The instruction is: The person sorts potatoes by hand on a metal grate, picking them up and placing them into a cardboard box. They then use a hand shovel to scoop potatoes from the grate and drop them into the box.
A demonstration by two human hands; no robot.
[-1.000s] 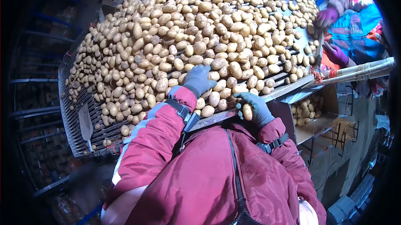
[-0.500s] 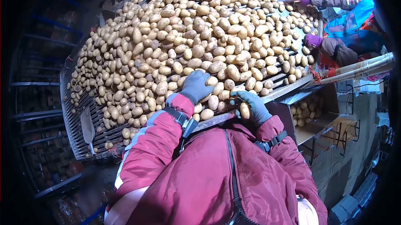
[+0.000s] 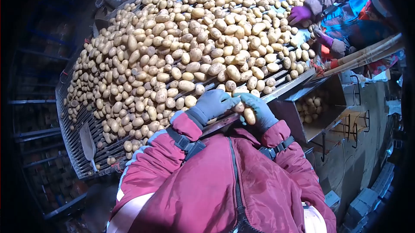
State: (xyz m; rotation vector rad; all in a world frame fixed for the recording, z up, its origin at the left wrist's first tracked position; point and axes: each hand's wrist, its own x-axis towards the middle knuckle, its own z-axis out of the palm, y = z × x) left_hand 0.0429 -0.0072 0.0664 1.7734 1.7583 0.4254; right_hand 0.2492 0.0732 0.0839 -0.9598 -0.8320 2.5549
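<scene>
Many potatoes [image 3: 173, 55] are heaped on a slatted metal sorting table [image 3: 80, 122]. At its near edge, my gloved left hand [image 3: 212, 104] meets my gloved right hand [image 3: 259, 108]. The left fingers are closed against a potato [image 3: 238, 106] lying between the two hands; its far side is hidden. My right hand is wrapped round a second potato [image 3: 249, 116], whose end pokes out below the fingers. Other potatoes lie just beyond both hands.
A flat scoop [image 3: 87, 143] rests on the slats at left. Below the right edge stands an open box [image 3: 298, 120] with potatoes inside. A co-worker's purple-gloved hands [image 3: 299, 14] are among potatoes at upper right, near long poles [image 3: 363, 58].
My left hand has come off the heap, moving down and right to meet my right hand, with a potato now between them. The co-worker's upper hand has moved down and left.
</scene>
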